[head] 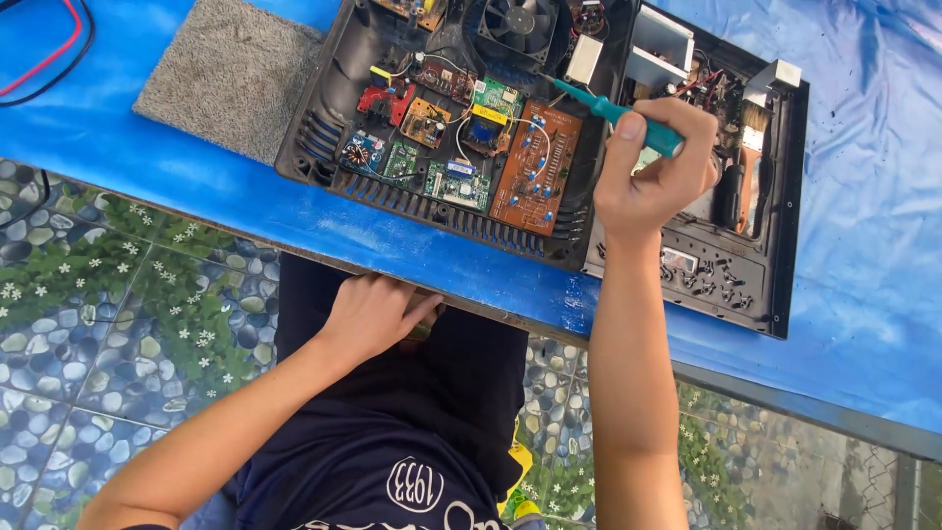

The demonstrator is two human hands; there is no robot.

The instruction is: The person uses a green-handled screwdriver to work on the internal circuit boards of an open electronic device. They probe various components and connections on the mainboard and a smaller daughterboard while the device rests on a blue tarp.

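My right hand (655, 165) grips a teal-handled screwdriver (610, 113), its thin metal tip pointing up-left toward the black fan (518, 22) inside an opened black plastic case (324, 137). Several small circuit boards fill the case, among them a long brown board (538, 167). My left hand (371, 312) rests on my lap just under the table's front edge, fingers curled; something small may be under the fingertips, but it is hidden.
The case's black lid (751, 280) with wiring lies to the right on the blue cloth-covered table (863, 245). A grey mat (234, 77) sits at the left, with red and black cables (44, 54) at the far left. Pebble-pattern floor tiles lie below.
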